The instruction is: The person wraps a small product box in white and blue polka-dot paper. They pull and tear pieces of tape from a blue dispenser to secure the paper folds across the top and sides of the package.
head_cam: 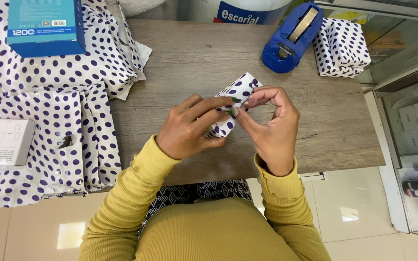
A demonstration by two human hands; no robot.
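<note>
A small package (238, 92) wrapped in white paper with dark blue dots sits on the wooden table (194, 58) between both hands. My left hand (189, 128) grips its near end from the left, fingers over the top. My right hand (272, 125) pinches the paper fold on its right side with thumb and fingertips. Both arms wear yellow sleeves.
A blue tape dispenser (291, 38) stands at the back, a wrapped dotted parcel (342, 46) to its right. Sheets of dotted paper (49, 130) cover the table's left side, with a blue box (44, 26) and a white box (6, 142) lying on them. A glass cabinet is at right.
</note>
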